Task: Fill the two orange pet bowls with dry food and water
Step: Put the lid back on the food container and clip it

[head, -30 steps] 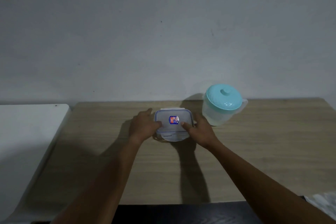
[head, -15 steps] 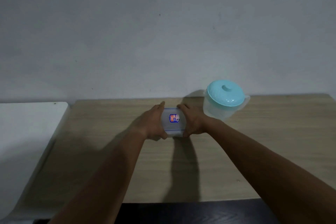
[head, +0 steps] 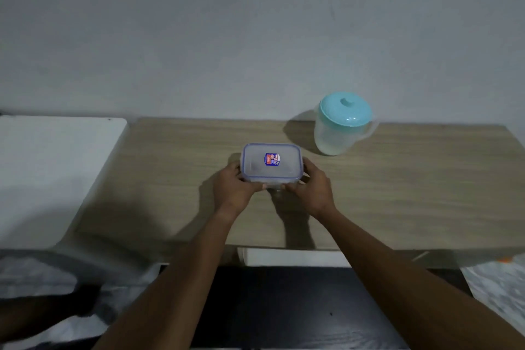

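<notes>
A clear rectangular food container [head: 271,162] with a blue-rimmed lid and a small sticker is held over the wooden table [head: 397,193]. My left hand [head: 235,187] grips its near left corner and my right hand [head: 314,187] grips its near right corner, thumbs along the front edge. The lid is on. A clear water pitcher [head: 339,128] with a turquoise lid stands at the back right of the table, apart from both hands. Only a sliver of orange [head: 504,259] shows past the table's front right edge; what it is cannot be told.
A white surface [head: 51,173] adjoins the table on the left. A grey wall runs behind. Below the table's front edge lie a dark floor [head: 284,307], a white strip [head: 292,257] and pale marbled flooring [head: 500,287] at right. Dark blurred shapes sit at the lower left.
Both hands shifted from the container's sides to its near corners and drew it toward me. The camera tilted down, revealing the table's front edge and the floor.
</notes>
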A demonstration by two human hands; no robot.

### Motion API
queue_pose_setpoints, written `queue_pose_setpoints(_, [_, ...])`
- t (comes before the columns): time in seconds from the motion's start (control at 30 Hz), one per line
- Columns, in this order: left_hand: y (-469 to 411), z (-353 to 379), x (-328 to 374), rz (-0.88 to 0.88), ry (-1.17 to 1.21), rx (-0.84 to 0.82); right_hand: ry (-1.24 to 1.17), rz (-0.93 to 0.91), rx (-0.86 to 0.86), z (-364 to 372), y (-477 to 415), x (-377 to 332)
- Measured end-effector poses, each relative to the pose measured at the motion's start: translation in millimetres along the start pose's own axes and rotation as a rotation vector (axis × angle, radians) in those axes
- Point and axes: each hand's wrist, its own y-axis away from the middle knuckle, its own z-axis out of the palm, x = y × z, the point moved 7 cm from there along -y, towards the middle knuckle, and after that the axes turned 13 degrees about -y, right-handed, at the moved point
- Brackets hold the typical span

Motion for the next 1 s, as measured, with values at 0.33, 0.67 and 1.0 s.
queue_pose_setpoints(0.33, [160.3,14.3,-21.8,-0.050,0.172,0.101,-0.164,0.004,0.036,-54.9,140.2,22.1])
queue_pose_setpoints(0.67, [287.3,58.7,-61.0,-0.131,0.219,0.175,-0.151,0.016,-0.032,-101.6,249.1,71.1])
queue_pose_setpoints(1.0, [241.6,114.2,-159.5,-0.161,0.170,0.093,-0.085,0.161,-0.002,-69.4,218.3,181.2])
